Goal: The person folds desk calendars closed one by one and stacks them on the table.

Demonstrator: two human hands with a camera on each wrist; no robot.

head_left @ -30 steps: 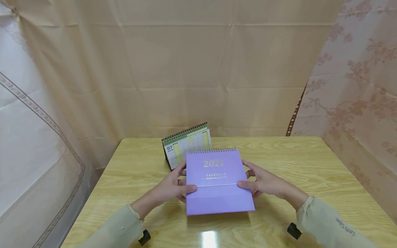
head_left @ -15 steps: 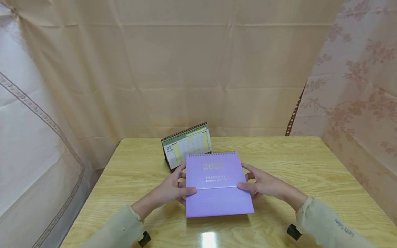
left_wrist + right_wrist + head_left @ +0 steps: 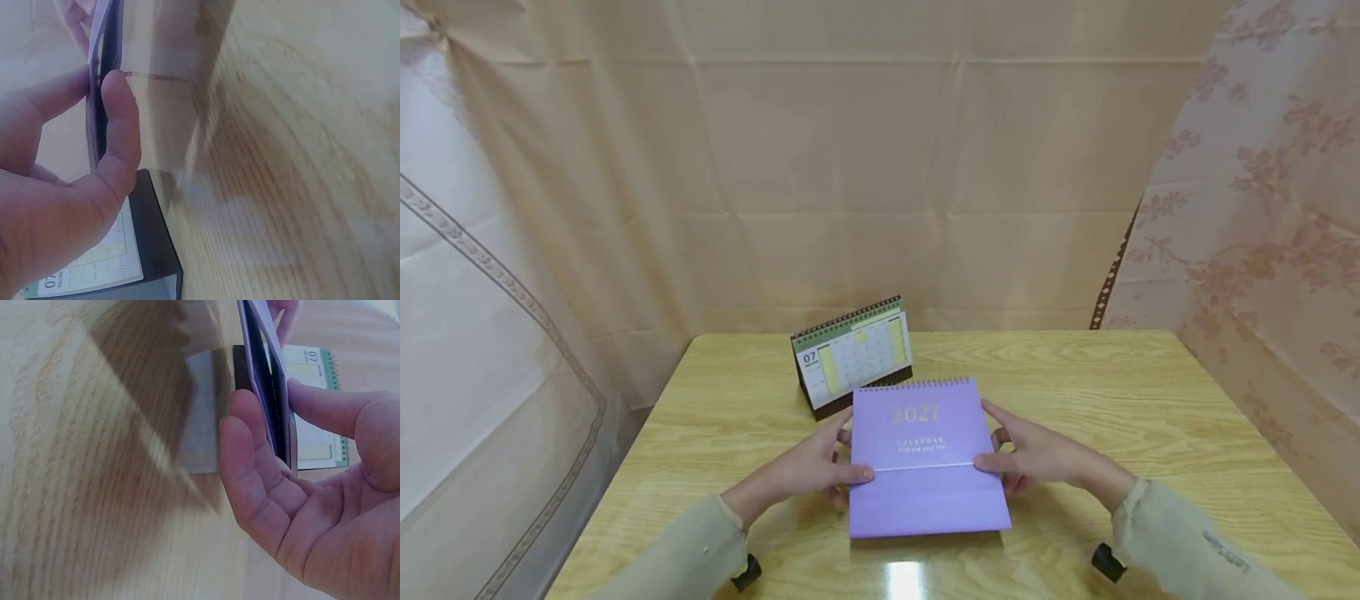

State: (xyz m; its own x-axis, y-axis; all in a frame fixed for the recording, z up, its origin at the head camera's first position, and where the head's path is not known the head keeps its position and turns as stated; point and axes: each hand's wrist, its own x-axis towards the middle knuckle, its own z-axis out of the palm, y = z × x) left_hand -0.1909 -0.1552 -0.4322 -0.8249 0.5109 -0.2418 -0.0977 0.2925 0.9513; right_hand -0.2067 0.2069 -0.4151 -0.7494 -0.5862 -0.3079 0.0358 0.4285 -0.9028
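Between the two hands is a purple desk calendar (image 3: 925, 500) marked 2027, its spiral binding toward the far side. A thin pale band crosses its cover. My left hand (image 3: 808, 467) grips its left edge, thumb on the cover and fingers underneath. On the opposite edge my right hand (image 3: 1045, 454) holds it the same way. Both wrist views show the purple calendar (image 3: 97, 119) edge-on and nearly folded flat, pinched between thumb and fingers. In the right wrist view the calendar (image 3: 284, 412) is apart from the table, with a shadow below.
A green and white desk calendar (image 3: 857, 354) showing 07 stands upright behind the purple one, turned slightly. Both are over a wood-grain table (image 3: 1112, 400). A beige curtain (image 3: 880, 167) hangs behind the table's far edge, with patterned cloth (image 3: 1262, 250) at the right.
Both hands have brought the purple calendar a little lower and nearer to me. More of the standing calendar's base now shows behind it.
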